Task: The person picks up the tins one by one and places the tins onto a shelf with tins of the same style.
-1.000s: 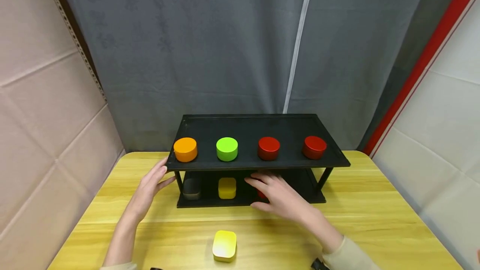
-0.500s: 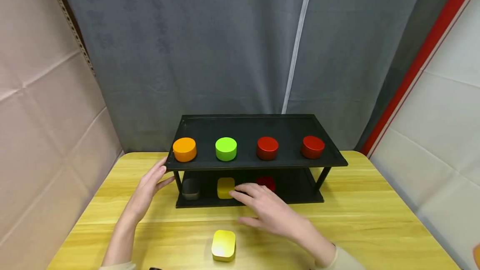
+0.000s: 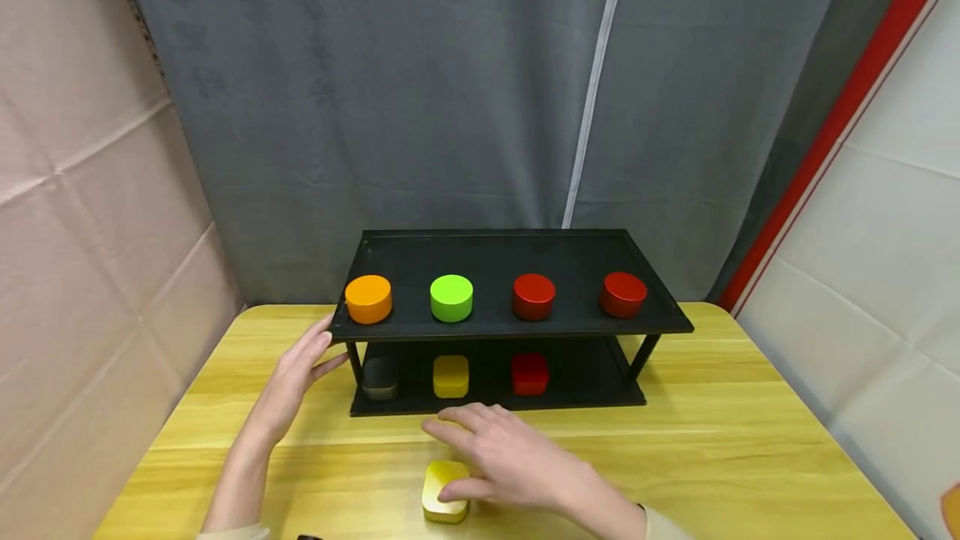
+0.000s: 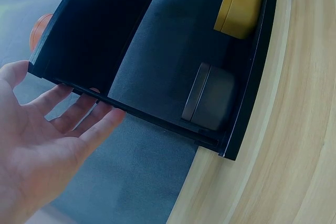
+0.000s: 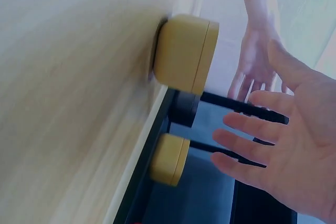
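My left hand [image 3: 292,382] rests its extended fingers against the left edge of a black two-tier rack [image 3: 480,252]. In the left wrist view, the thumb [image 4: 13,74] lies near the upper shelf's corner. My right hand [image 3: 517,457] hovers with spread fingers over a yellow rounded-square lidded box [image 3: 437,483] on the table, its thumb overlapping the box in the head view. The right wrist view shows a gap between this box [image 5: 184,51] and the palm. On the lower shelf stand a dark grey box [image 3: 380,379], another yellow box [image 3: 451,377] and a red box [image 3: 530,375].
The upper shelf carries an orange round box [image 3: 368,300], a green one [image 3: 452,298] and two red ones, one at centre right [image 3: 533,297] and one far right [image 3: 622,295]. A grey curtain [image 3: 405,107] hangs behind the wooden table [image 3: 720,440].
My right hand has drawn back from the lower shelf, toward me and leftward, to the yellow box on the table. The red box below is now uncovered. The left hand stays put.
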Motion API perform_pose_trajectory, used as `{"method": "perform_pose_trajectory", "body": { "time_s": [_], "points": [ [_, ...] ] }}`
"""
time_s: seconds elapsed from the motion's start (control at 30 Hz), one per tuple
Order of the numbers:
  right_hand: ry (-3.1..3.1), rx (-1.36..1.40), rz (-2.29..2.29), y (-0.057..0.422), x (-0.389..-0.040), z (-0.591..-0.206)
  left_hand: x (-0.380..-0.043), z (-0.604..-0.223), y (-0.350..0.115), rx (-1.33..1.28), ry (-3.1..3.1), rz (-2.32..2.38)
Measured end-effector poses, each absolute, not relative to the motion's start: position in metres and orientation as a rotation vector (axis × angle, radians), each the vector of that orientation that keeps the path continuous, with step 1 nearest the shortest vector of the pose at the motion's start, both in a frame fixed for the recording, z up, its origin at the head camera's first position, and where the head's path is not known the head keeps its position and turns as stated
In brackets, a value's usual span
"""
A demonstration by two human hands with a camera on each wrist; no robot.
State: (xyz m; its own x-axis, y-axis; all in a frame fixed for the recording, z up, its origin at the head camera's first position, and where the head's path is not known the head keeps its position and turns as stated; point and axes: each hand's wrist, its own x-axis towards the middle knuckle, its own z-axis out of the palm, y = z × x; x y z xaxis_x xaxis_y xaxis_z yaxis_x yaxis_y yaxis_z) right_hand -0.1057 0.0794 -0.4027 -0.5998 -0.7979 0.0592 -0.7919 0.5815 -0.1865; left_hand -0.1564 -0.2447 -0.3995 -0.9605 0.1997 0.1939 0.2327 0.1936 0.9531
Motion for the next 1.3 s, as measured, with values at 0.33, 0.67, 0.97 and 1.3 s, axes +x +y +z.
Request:
{"method": "perform_pose_trajectory", "body": {
  "time_s": [0.33,0.67,0.97,1.3],
  "points": [
    [2.688,-1.398,-0.252,0.063,-0.099,-0.411,-0.157,-0.399,-0.245,-0.443,-2.413,-1.918],
    [2.629,-1.392,-0.187,0.055,-0.095,-0.420,-0.159,-0.400,-0.244,-0.454,-2.399,-1.914],
    [2.597,-1.336,-0.159,0.050,-0.095,-0.428,-0.160,-0.400,-0.245,-0.455,-2.406,-1.912],
    [2.603,-1.319,-0.154,0.052,-0.094,-0.431,-0.157,-0.399,-0.244,-0.468,-2.380,-1.935]
  ]
}}
